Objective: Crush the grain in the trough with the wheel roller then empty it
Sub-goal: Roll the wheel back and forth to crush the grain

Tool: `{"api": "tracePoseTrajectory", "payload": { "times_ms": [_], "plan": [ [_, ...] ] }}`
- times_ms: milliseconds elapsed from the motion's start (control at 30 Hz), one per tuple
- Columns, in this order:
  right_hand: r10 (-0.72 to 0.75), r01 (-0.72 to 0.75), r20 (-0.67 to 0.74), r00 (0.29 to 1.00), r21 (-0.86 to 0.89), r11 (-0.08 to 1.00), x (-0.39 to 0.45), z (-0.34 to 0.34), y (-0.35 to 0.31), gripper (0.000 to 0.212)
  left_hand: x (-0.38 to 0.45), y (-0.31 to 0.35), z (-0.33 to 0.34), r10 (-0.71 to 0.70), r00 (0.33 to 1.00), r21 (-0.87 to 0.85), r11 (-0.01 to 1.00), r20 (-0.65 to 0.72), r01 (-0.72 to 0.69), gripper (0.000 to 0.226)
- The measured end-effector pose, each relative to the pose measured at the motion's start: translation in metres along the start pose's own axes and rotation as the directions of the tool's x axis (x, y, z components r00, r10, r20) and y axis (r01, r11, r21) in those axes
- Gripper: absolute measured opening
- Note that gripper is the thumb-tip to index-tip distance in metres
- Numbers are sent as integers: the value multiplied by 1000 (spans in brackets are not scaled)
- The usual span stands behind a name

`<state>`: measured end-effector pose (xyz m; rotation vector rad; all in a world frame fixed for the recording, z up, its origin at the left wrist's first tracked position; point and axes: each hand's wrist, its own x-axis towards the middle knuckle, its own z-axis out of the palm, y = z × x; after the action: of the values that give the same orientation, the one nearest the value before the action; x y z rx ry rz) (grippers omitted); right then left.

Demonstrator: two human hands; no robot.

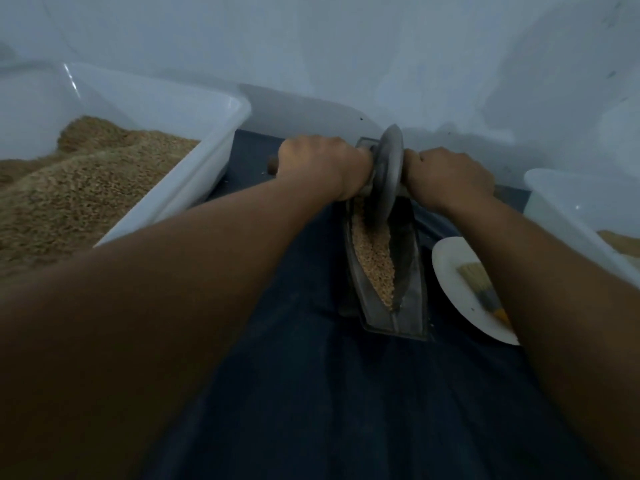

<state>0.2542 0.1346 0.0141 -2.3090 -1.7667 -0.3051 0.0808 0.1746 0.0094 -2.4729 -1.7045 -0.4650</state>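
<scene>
A dark metal boat-shaped trough lies lengthwise on the dark cloth, with tan grain filling its groove. The grey wheel roller stands upright in the far end of the trough. My left hand grips the axle handle on the wheel's left side, and the handle's wooden end pokes out past my knuckles. My right hand grips the handle on the right side, which is hidden inside my fist.
A large white tub heaped with grain stands at the left. At the right edge is another white tub with some grain. A white plate holding a brush lies right of the trough. A pale wall is close behind.
</scene>
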Motion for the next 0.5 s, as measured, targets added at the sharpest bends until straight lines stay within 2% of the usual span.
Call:
{"api": "tracePoseTrajectory", "payload": {
  "times_ms": [100,267,367,500],
  "plan": [
    [-28,29,-38,999,27,999,-17,0,1,45,-12,4,-1,59,995,23,998,-83,-57,45],
    [1,4,-90,996,54,999,-46,-3,0,51,-42,9,-8,32,989,-22,999,-146,-35,47],
    [-5,15,-118,993,78,997,-66,-9,0,53,-55,9,-11,1,989,-18,1000,-151,-4,48],
    [-4,8,-59,998,66,998,-86,-14,1,51,-69,11,-18,25,991,45,999,-133,-19,46]
  ]
}}
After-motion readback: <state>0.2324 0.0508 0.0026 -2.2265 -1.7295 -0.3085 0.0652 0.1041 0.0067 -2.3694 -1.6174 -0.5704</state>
